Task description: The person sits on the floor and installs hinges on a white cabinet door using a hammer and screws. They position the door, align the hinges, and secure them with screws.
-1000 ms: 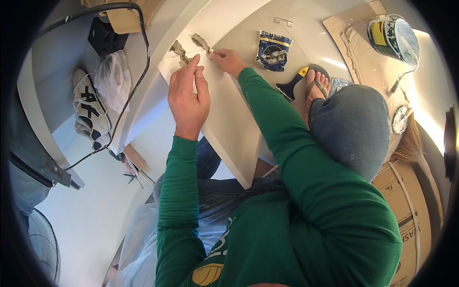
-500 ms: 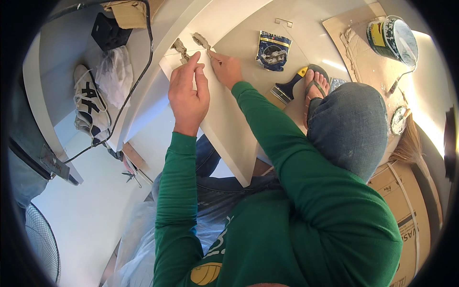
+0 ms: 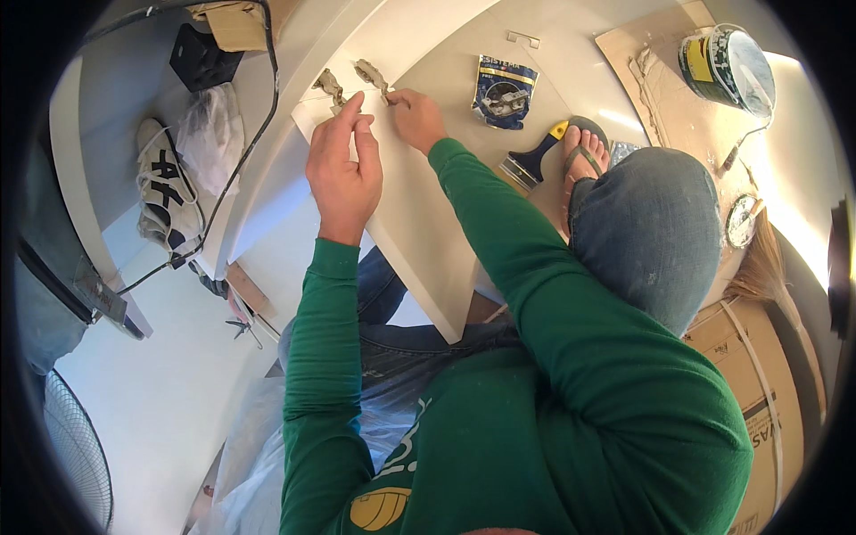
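Two metal cabinet hinges, a left hinge and a right hinge, sit at the far end of a white panel, where it meets a larger white board. My right hand is closed at the near end of the right hinge, fingertips bent against it. Whatever is between those fingertips is hidden. My left hand is held over the panel beside the left hinge, index finger stretched out and thumb apart. Nothing shows in it; the fingertip partly overlaps the hinge's near end.
Right of the panel lie a blue hardware packet, a paintbrush and a metal handle. A paint bucket stands on cardboard. My bent knee is close by. Left are a black cable and a shoe.
The view has shifted slightly. My right fingers are more bent at the hinge, where the index finger was straighter before. The left hand keeps nearly the same pose.
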Tool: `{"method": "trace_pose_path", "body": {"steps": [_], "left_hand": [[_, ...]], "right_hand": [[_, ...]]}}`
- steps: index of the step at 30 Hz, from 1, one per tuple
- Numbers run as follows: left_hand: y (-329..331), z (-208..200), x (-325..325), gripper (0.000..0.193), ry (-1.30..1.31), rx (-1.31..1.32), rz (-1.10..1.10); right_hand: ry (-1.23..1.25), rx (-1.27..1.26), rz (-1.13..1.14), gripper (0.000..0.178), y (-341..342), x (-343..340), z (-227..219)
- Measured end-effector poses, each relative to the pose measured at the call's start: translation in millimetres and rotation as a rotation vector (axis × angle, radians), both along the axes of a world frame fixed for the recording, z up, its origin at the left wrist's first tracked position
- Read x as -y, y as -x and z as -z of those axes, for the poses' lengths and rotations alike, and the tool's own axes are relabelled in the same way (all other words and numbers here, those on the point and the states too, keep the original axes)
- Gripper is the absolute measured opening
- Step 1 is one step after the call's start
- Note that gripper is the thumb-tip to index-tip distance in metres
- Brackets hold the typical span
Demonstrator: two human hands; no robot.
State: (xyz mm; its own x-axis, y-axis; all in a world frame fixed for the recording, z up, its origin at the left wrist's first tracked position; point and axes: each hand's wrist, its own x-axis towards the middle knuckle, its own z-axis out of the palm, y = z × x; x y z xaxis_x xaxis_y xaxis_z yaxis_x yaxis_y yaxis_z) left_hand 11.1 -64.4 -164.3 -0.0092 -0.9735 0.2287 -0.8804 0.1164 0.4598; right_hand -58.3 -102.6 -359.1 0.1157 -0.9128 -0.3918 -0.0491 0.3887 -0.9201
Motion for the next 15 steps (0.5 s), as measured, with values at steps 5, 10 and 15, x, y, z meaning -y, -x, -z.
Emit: {"method": "trace_pose_path", "body": {"steps": [5, 10, 15], "left_hand": [[3, -2, 2, 0.034, -0.007, -0.021, -0.009], [6, -4, 2, 0.034, -0.016, -0.008, -0.007], [6, -3, 2, 0.033, -0.003, -0.039, -0.008]], "right_hand": [[0.046, -0.145, -0.057, 0.041, -3, -9, -11], [0.105, -0.082, -0.048, 0.044, 1, -18, -12], [0.204, -0.086, -0.026, 0.046, 0, -26, -5]]}}
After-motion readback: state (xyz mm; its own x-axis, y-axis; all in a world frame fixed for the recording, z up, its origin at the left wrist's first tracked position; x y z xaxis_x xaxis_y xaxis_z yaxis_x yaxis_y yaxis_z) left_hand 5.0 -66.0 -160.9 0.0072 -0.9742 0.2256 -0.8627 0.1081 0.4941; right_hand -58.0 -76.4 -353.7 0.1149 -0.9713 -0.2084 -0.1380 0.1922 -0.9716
